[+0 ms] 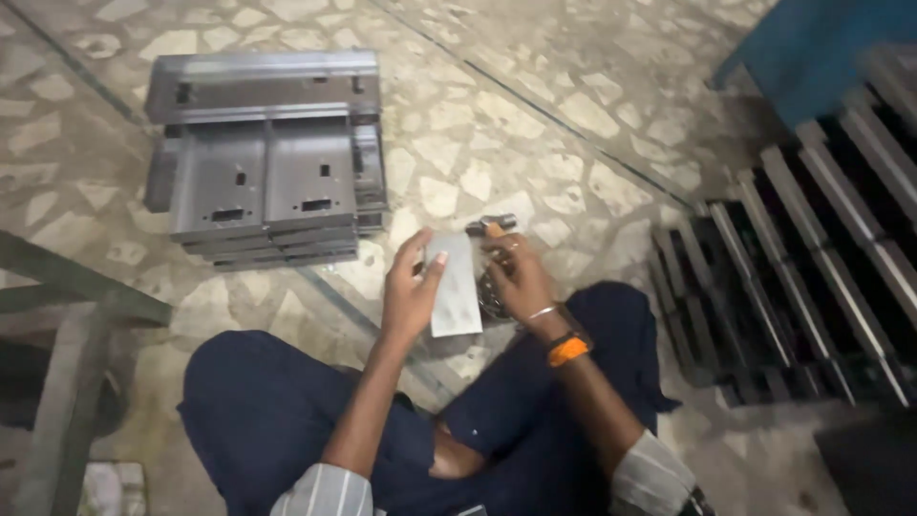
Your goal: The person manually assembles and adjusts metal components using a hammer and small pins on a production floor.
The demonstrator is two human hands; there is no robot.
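The person sat on the stone floor (535, 124) with knees in dark blue trousers, and both hands were raised in front of the body. The left hand (413, 291) was closed around the left edge of a small flat metal plate (456, 287), with the thumb laid over its face and the fingers behind it, so the back of the plate was hidden. The right hand (516, 277) was just beside the right edge of the plate and gripped a small tool (489, 226) with an orange part; the tool was blurred and mostly covered by the fingers, so its kind could not be told. Something dark and round showed under the right hand, but it was hard to make out. On the right wrist there was an orange band (567, 350). Well away from the left hand, up and to the left, stood a stack of grey bent metal parts (267, 182). To the right of the right hand lay rows of dark metal channels (812, 277), cut off by the picture edge.
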